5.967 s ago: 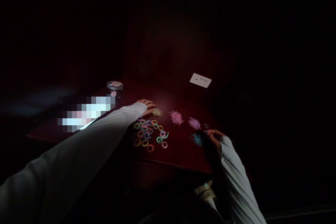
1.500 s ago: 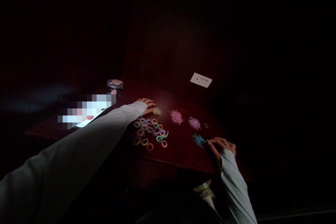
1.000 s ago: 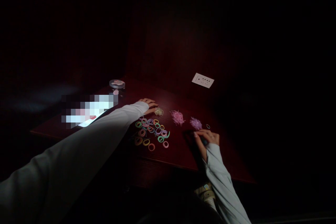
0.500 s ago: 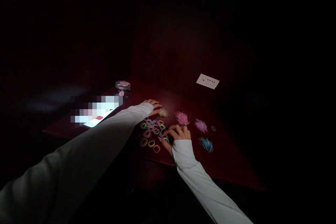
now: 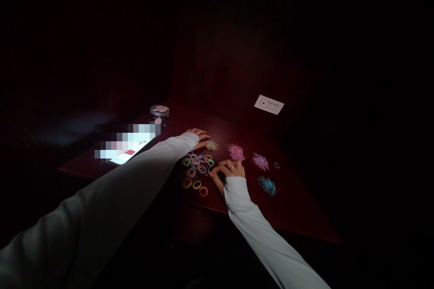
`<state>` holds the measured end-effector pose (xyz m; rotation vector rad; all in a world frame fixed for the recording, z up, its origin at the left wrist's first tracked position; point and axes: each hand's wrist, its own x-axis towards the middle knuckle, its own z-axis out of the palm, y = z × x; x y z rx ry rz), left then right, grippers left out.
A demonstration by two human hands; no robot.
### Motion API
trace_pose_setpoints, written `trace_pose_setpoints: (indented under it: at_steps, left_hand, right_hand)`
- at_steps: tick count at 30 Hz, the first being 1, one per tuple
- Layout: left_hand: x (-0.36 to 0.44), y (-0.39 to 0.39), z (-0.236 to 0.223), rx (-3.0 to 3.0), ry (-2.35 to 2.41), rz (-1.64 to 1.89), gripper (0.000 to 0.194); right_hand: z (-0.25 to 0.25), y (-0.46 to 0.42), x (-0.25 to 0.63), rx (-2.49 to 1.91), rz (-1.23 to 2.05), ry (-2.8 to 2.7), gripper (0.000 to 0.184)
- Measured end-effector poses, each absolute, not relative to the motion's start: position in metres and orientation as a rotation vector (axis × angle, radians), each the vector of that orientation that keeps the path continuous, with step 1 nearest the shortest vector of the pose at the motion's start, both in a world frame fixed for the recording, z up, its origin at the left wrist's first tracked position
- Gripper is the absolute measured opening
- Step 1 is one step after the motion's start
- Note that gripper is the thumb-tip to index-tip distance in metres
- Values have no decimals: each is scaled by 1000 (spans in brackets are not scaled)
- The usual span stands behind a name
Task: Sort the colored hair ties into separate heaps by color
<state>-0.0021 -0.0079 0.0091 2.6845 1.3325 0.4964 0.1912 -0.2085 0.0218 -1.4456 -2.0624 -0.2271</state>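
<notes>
Several small coloured elastic rings (image 5: 195, 171) lie scattered on a dark red wooden table (image 5: 298, 207). My left hand (image 5: 200, 137) rests flat at the far edge of the scatter, fingers stretched toward a small yellow pile of bands (image 5: 212, 145). My right hand (image 5: 228, 170), a ring on one finger, sits at the right edge of the scatter with fingers curled down onto the rings; what they pinch is too small to make out. Sorted piles lie to the right: pink (image 5: 235, 151), lilac (image 5: 260, 161) and blue (image 5: 267, 185).
A lit phone screen (image 5: 127, 153) lies at the left of the table. A small round clear jar (image 5: 159, 112) stands behind it. A single ring (image 5: 276, 165) lies by the lilac pile. A white socket plate (image 5: 269, 104) is on the dark wall. The surroundings are very dark.
My right hand left the blue pile at the right and moved left to the scattered rings, where its fingers now curl down. My left hand has stayed put.
</notes>
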Motion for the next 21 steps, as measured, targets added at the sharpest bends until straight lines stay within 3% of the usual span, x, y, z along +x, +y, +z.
trace_pose_setpoints:
  at_steps: [8,15,21]
  left_hand:
    - [-3,0,6,2674,1312,477,43]
    - [-2,3,1,2698,1320,489,43]
    - [5,-2,0,2671,1403,538,41]
  right_hand:
    - [24,-211,217,-1435,20,-1851,31]
    - [26,-229,305,-1584,-217,-1453,59]
    - [18,-254,345,-1769,-268,-1387,56]
